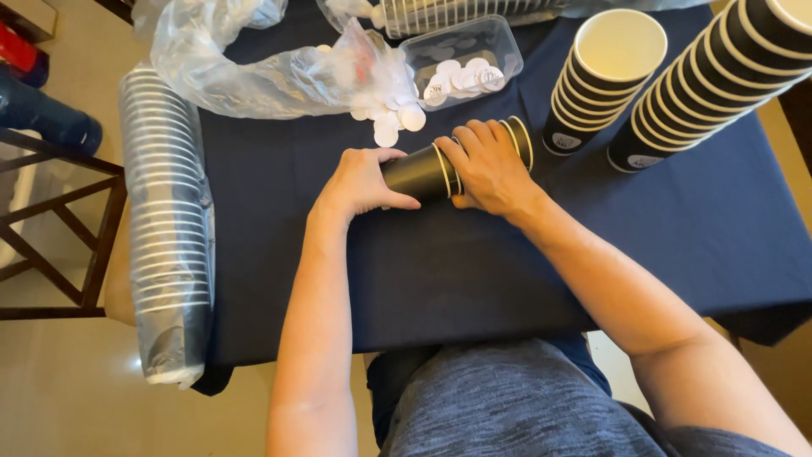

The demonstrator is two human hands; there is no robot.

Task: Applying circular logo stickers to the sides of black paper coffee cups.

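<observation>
A short stack of black paper cups (425, 172) with pale rims lies on its side on the dark blue tablecloth (474, 262). My left hand (359, 182) grips the bottom end of the stack. My right hand (489, 165) closes over its rim end, fingers wrapped across the top. Just beyond the hands, loose white round stickers (393, 123) lie on the cloth, and more sit in a clear plastic tub (461, 51).
Two tall stacks of black cups (592, 76) (710, 76) stand at the right. A long sleeve of cups in plastic wrap (165, 220) lies along the table's left edge. Crumpled clear plastic (254, 68) lies at the back. A dark wooden chair frame (68, 228) stands left.
</observation>
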